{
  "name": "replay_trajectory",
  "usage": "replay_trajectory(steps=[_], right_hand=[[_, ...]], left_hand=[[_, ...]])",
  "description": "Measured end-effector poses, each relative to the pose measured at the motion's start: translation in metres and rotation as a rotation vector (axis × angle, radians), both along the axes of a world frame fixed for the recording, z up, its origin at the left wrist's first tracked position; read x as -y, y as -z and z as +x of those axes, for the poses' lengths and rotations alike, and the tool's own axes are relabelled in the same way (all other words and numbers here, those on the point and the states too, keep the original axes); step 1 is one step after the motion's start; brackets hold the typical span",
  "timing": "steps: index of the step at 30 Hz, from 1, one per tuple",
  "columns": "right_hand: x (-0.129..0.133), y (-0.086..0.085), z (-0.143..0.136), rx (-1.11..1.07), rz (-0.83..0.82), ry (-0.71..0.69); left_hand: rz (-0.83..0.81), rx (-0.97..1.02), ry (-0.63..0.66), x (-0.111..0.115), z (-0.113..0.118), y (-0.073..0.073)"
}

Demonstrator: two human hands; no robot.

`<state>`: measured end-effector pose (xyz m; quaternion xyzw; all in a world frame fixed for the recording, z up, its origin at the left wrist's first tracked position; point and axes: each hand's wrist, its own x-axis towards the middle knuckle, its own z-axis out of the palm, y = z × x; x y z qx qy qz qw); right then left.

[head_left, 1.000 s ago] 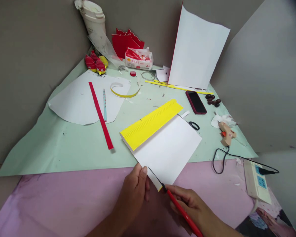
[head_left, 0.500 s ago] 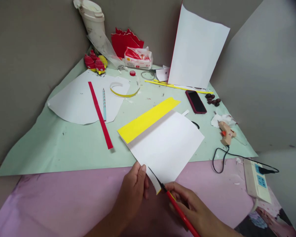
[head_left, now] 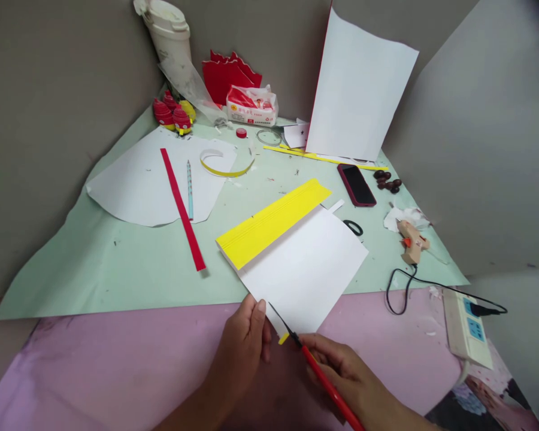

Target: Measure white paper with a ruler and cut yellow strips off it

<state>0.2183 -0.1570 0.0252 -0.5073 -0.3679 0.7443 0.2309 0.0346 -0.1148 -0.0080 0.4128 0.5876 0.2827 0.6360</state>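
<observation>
The left hand pinches a yellow-and-white sheet across the front edge of the pale-green cover; the right hand grips a red-handled cutting tool against it. Behind, a lidded white tub hides its contents.

- Your left hand is bare from the fingertips to the wrist.
- Your left thumb has a blunt, rounded tip; its nail is too small to make out clearly.
- Your left forearm is bare down to the lower edge of the view.
- Your right hand is bare too, its fingers partly hidden.
- Your right forearm is likewise bare as far as it shows.
</observation>
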Motion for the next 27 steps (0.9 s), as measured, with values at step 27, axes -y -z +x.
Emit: replay_trajectory(steps=[27], right_hand=[[0.0,-0.004,-0.001,0.01,-0.077,0.019]], left_hand=[[-0.004,-0.005,-0.02,0.002,0.0,0.005]])
